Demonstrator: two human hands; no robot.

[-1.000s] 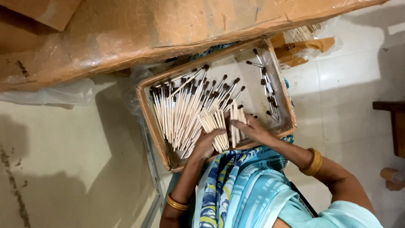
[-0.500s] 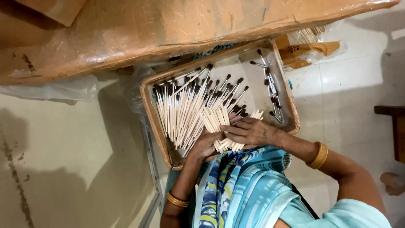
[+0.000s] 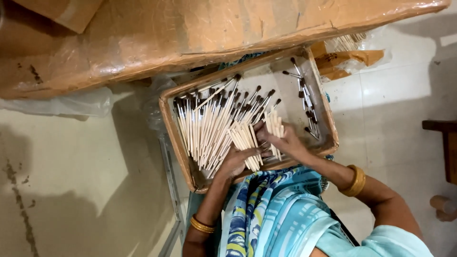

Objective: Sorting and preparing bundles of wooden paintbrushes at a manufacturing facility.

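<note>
A shallow cardboard tray [image 3: 175, 138] rests on my lap and holds a large heap of pale wooden sticks with dark tips [image 3: 209, 121]. A few loose sticks [image 3: 304, 102] lie at its right end. My left hand [image 3: 232, 163] is at the tray's near edge, gripping a bundle of sticks [image 3: 245, 142] by their plain ends. Just to its right, my right hand [image 3: 288, 142] holds a smaller bunch of sticks [image 3: 274, 126] upright over the tray. The two hands almost touch. Each wrist wears a gold bangle.
A big cardboard box wrapped in plastic film [image 3: 200, 33] overhangs the tray's far side. A plastic bag with more sticks [image 3: 350, 47] lies at the upper right. A clear plastic sheet [image 3: 71, 102] lies on the tiled floor at left, and dark wooden furniture [image 3: 442, 143] stands at right.
Both hands were closed together around one bundle. Now the right hand has drawn a smaller bunch away to the right, and the left hand keeps the rest.
</note>
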